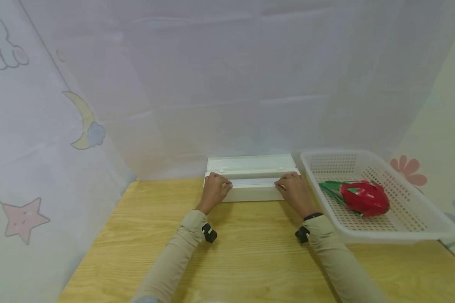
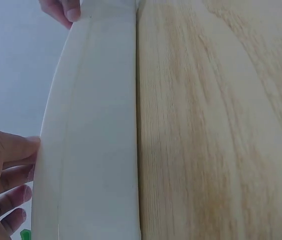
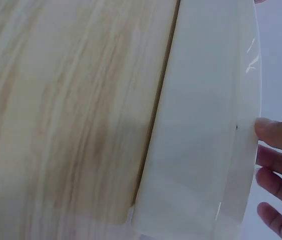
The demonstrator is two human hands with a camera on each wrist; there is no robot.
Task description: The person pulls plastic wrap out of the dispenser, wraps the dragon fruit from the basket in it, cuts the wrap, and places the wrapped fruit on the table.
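White box (image 1: 254, 194): long, sitting at the far edge of the wooden table (image 1: 250, 256), its lid (image 1: 251, 162) tipped back toward the hung sheet (image 1: 212, 63).
Left hand (image 1: 214, 188): I read it as nearly closed, thumb and fingertip pinching the box's front rim (image 1: 254, 185) near the left end; its wrist view had the other fingers loosely bent behind.
Right hand (image 1: 295, 193): same sort of pinch near the right end, thumb tip against the rim; how firm, I could not tell.
Between hands: a pale strip (image 1: 254, 181) inside the box, which I could not identify.
Plastic basket (image 1: 394, 237): white, just right of the box, holding a red fruit (image 1: 368, 200) with green leaves (image 1: 331, 189).
Wrists: tan sleeves (image 1: 172, 256), a small black device (image 1: 209, 233) on each.
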